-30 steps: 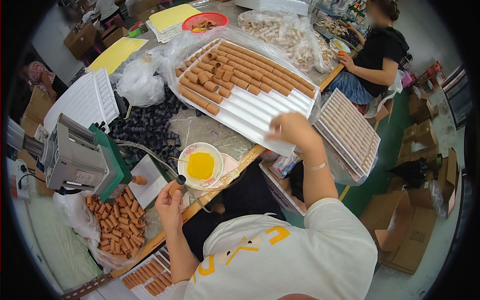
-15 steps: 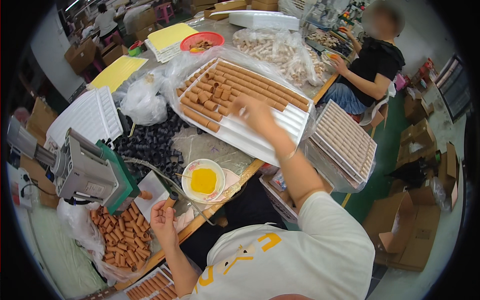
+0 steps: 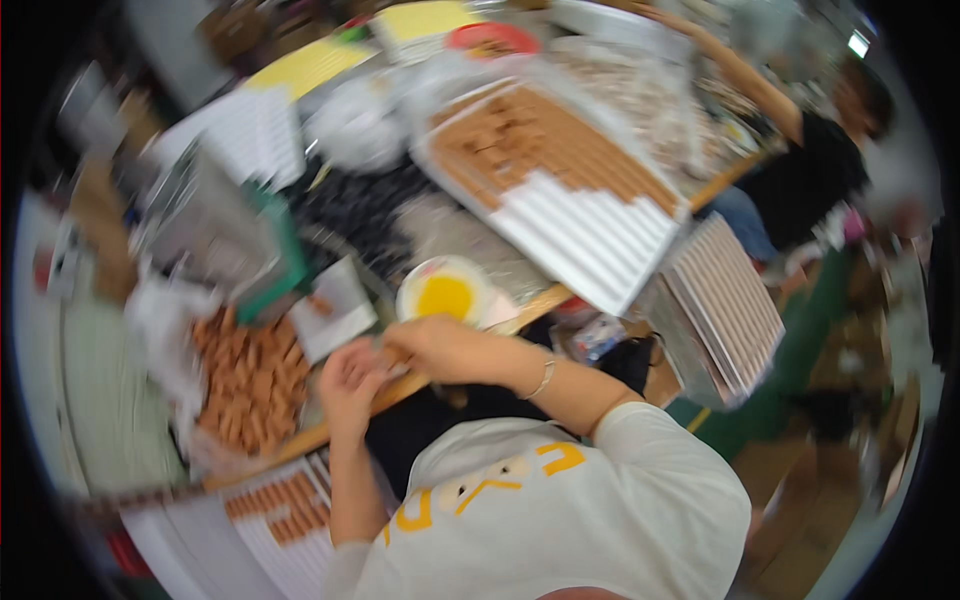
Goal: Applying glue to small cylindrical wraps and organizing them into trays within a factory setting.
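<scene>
My left hand (image 3: 352, 388) and my right hand (image 3: 440, 348) meet at the table edge, just in front of a white bowl (image 3: 412, 295) of yellow liquid. A short brown tube (image 3: 397, 355) appears blurred between them, against my right fingers. My left fingers are curled beside it, and what they hold is smeared by motion. Beyond the bowl lies a white ridged tray (image 3: 590, 235) with rows of brown tubes (image 3: 590, 160), some lying loose on top. Left of my hands is a heap of brown tubes (image 3: 250, 385) in clear plastic.
A grey and green bench press (image 3: 215, 230) stands at the left, beside a pile of small black parts (image 3: 350, 205). Stacked trays of tubes (image 3: 715, 310) stand at the right. Another tray (image 3: 265, 545) is at the lower left. A co-worker (image 3: 800, 190) sits at the far right.
My right hand has come back from the tray to my left hand. The view has turned and blurred. The black-ended tube in my left hand no longer shows clearly. The co-worker's arm has stretched outward.
</scene>
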Tool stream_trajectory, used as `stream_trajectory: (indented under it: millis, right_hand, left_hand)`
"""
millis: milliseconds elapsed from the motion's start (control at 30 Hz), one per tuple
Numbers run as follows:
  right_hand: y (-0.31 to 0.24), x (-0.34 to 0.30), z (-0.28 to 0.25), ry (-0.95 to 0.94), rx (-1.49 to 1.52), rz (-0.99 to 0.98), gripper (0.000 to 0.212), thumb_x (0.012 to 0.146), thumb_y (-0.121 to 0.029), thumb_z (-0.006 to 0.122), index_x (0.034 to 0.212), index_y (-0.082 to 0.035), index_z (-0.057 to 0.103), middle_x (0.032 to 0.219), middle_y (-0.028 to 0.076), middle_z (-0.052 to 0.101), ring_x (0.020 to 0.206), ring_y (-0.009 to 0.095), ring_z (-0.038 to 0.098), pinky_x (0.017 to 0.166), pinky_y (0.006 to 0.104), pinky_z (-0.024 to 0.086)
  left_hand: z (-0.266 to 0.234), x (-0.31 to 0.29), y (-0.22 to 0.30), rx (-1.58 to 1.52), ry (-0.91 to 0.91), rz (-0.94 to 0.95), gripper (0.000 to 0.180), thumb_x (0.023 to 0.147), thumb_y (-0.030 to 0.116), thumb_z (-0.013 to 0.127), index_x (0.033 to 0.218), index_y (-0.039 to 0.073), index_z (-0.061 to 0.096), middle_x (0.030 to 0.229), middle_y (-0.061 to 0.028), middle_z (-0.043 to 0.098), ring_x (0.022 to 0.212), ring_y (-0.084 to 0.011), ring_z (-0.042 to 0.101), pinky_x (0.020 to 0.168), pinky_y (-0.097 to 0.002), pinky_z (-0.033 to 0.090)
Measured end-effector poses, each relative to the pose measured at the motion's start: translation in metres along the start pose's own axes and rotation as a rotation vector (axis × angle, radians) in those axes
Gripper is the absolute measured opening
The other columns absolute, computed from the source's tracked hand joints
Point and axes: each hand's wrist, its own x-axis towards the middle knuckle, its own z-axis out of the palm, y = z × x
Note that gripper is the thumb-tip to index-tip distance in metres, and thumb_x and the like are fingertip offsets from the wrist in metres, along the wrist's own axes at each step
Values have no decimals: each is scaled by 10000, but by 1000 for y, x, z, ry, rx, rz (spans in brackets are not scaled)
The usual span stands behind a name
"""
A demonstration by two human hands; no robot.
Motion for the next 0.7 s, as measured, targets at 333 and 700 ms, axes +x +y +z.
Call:
stream_trajectory:
  millis: [333, 700]
  right_hand:
    - [14, 110, 22, 409, -213, -215, 301, 720, -196, 784, 888, -41, 588, 899, 173, 637, 825, 357, 615, 741, 456, 489]
    - [17, 114, 55, 342, -417, -24, 587, 708, -340, 808, 1212, -130, 593, 927, 123, 569, 945, 306, 552, 786, 435, 468]
  left_hand:
    - [-65, 87, -18, 1108, 359, 408, 418, 758, 204, 763, 1081, -11, 606, 961, -232, 619, 960, -421, 565, 884, -468, 438]
    - [-86, -15, 16, 318, 243, 42, 402, 932, 107, 612, 1305, 12, 497, 1159, -58, 570, 1002, -158, 614, 852, -283, 498]
